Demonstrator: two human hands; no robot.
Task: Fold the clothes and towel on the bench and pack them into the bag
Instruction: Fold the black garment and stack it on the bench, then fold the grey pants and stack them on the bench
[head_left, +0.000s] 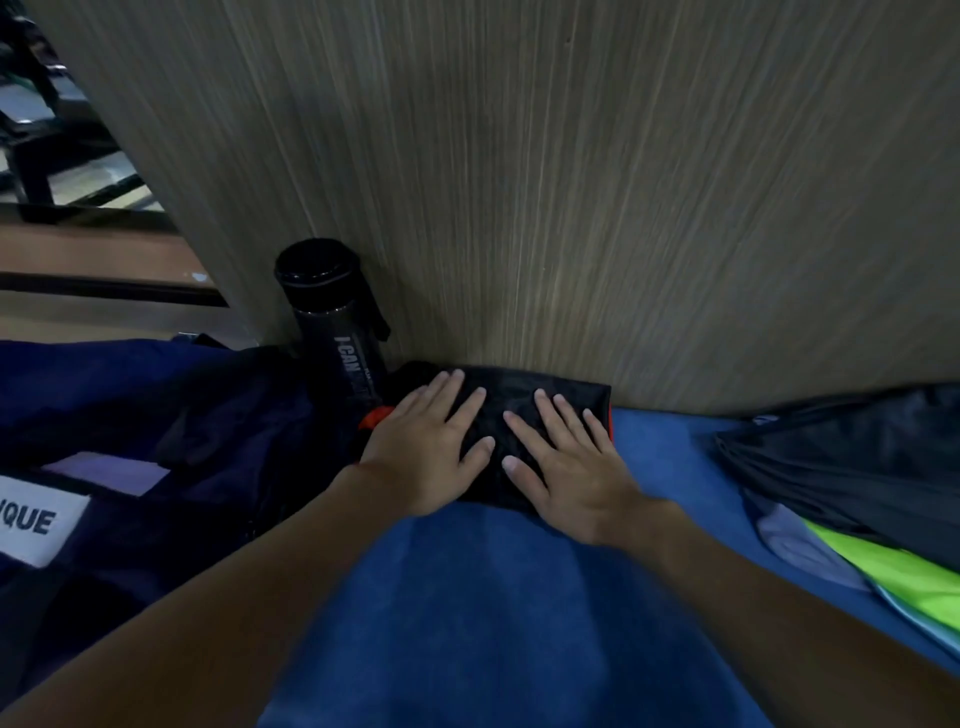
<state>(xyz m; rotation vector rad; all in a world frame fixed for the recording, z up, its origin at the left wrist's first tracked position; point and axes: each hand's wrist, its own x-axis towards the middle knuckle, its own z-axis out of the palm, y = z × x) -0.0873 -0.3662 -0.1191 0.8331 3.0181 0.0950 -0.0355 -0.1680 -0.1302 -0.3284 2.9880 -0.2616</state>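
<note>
A folded black garment (511, 395) with orange trim lies against the wooden wall on the blue towel (493, 613) that covers the bench. My left hand (426, 447) and my right hand (566, 462) press flat on it, fingers straight and spread. The navy bag (130, 415) with a white label sits to the left, touching the garment's left end. A pile of clothes lies at the right edge: a black garment (857, 467) over a neon green one (893, 577).
A dark water bottle (332, 312) stands upright against the wooden wall (571, 182), between the bag and the folded garment. At the upper left I see floor and dark furniture (36, 130) beyond the wall.
</note>
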